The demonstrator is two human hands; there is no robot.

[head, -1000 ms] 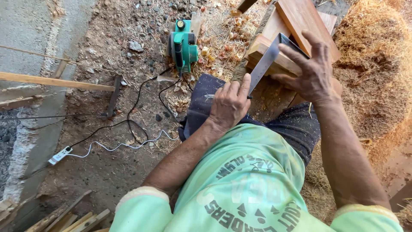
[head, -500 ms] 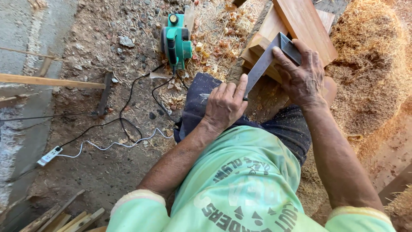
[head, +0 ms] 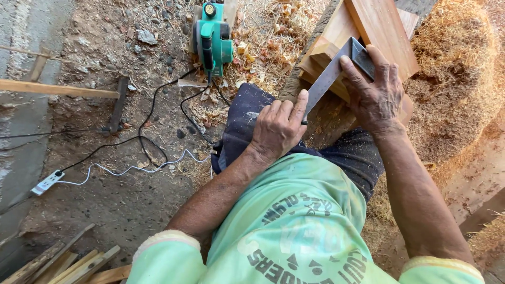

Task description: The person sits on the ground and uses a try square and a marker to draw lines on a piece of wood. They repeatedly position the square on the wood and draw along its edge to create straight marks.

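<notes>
Right hand (head: 374, 97) clamped on try square (head: 336, 71) stock, blade slanting to left hand (head: 278, 126), fingers curled at its tip

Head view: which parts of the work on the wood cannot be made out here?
- The lower end of the metal square: hidden behind the left hand.
- Whether the left hand holds a pencil: only a dark tip shows, too small to tell.
- Any line on the wood block: covered by the square and the right hand.
- The plank: cut off by the top edge.
</notes>
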